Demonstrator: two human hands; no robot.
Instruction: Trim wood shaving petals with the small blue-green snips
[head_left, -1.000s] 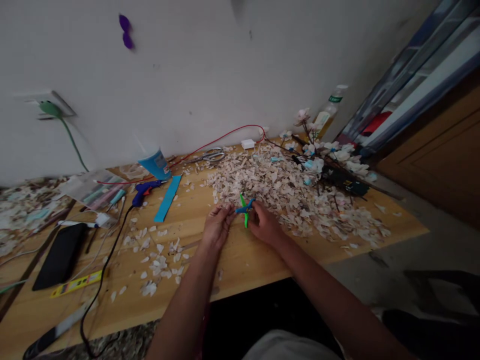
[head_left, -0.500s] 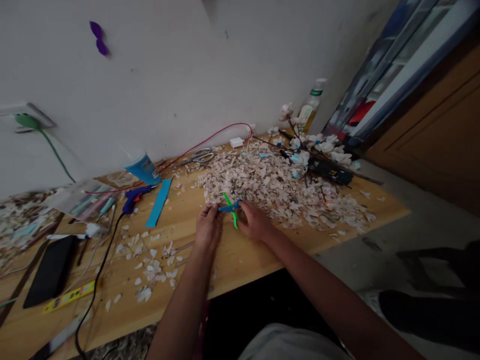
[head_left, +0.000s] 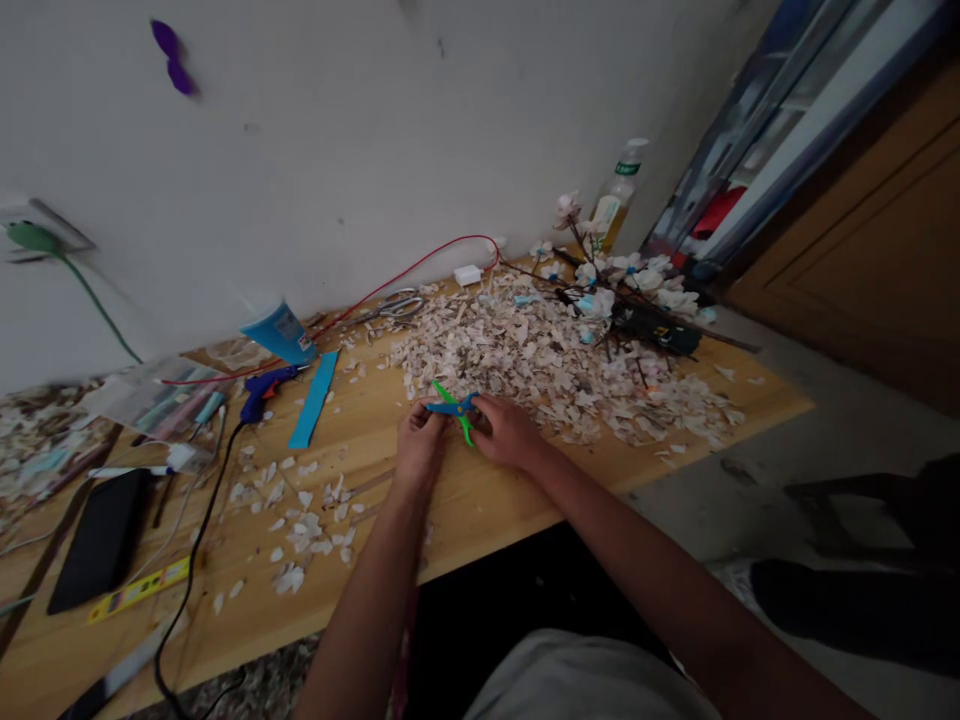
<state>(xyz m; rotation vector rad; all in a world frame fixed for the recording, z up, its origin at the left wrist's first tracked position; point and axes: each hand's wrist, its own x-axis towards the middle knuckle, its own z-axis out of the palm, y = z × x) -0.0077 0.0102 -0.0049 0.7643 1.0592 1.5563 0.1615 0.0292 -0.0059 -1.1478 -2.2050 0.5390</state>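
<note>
My right hand (head_left: 504, 430) is closed around the handles of a small pair of blue and green scissors (head_left: 454, 407), whose blades stand apart. The blades point left, toward my left hand (head_left: 420, 432). That hand is closed in a pinch just at the blade tips; whatever lies between its fingers is too small to make out. Behind both hands spreads a heap of pale petal-like pieces (head_left: 487, 345). More loose petals (head_left: 306, 535) lie on the wooden table (head_left: 465, 510) to the left of my left forearm.
A blue glue gun (head_left: 264, 390) with a black cord, a blue strip (head_left: 313, 400), a blue cup (head_left: 281, 335) and a black phone (head_left: 101, 540) are at the left. Flowering branches (head_left: 600, 290) and a bottle (head_left: 621, 195) stand back right. Metal scissors (head_left: 401, 304) lie behind the heap.
The view has shifted slightly, moving the surroundings a little up and left. Both hands keep their grip, and the scissors' blades now reach above the left fingertips.
</note>
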